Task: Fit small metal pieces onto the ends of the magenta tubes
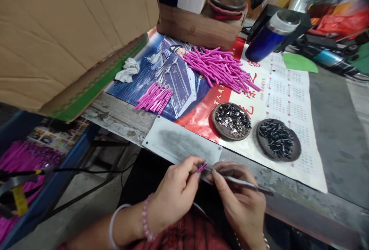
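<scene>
My left hand [177, 192] pinches a short magenta stick [202, 166] between thumb and fingertips. Close beside it, my right hand [239, 196] holds a thin metal tool [245, 182], its tip near the stick. Both hands are just in front of a grey metal plate [181, 142] at the table's edge. Beyond the plate lie a small bundle of magenta sticks [155, 97] and a larger heap [220, 67]. One round dish [215, 121] holds small rings and black pieces; another dish [296, 150] holds black pieces.
A large cardboard box [75, 31] stands at the left. A crumpled tissue [128, 70] lies on the printed poster [302, 127]. Behind are a wooden box [196, 25] and a blue cup [265, 40]. At the lower left, a blue bin [72, 159] holds more magenta sticks.
</scene>
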`<state>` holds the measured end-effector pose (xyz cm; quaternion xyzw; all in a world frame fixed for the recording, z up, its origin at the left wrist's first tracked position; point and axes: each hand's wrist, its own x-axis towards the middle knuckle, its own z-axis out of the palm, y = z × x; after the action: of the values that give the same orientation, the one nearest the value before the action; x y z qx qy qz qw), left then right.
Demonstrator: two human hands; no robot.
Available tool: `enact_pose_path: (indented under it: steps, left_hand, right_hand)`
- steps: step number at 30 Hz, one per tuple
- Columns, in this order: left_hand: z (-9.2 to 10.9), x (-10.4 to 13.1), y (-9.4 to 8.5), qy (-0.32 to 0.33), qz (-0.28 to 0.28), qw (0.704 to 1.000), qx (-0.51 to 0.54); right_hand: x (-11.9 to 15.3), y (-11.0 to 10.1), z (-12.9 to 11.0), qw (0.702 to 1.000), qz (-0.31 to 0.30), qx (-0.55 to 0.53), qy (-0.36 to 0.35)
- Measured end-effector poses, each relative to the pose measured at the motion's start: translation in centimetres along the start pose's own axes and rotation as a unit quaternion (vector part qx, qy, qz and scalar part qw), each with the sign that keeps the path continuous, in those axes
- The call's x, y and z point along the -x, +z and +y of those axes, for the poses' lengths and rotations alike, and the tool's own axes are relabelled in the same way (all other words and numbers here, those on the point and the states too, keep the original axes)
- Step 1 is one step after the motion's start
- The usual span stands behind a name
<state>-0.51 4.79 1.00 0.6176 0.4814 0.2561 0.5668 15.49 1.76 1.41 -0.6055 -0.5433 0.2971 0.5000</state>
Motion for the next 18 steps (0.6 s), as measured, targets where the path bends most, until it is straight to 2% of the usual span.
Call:
enact_pose_path:
  steps: [6,14,18]
  left_hand:
    - [-0.1,0.2,0.3,0.032,0.007,0.999,-0.038]
    - [0.1,0.3,0.8,0.042,0.027,0.996,-0.073]
    - [0.3,0.3,0.8,0.041,0.025,0.996,-0.078]
  right_hand:
    - [0.1,0.0,0.0,0.998,-0.020,0.052,-0.036]
    - [0.9,1.2,0.6,0.979,0.041,0.165,-0.108]
    - [0.9,1.3,0.5,0.973,0.050,0.192,-0.116]
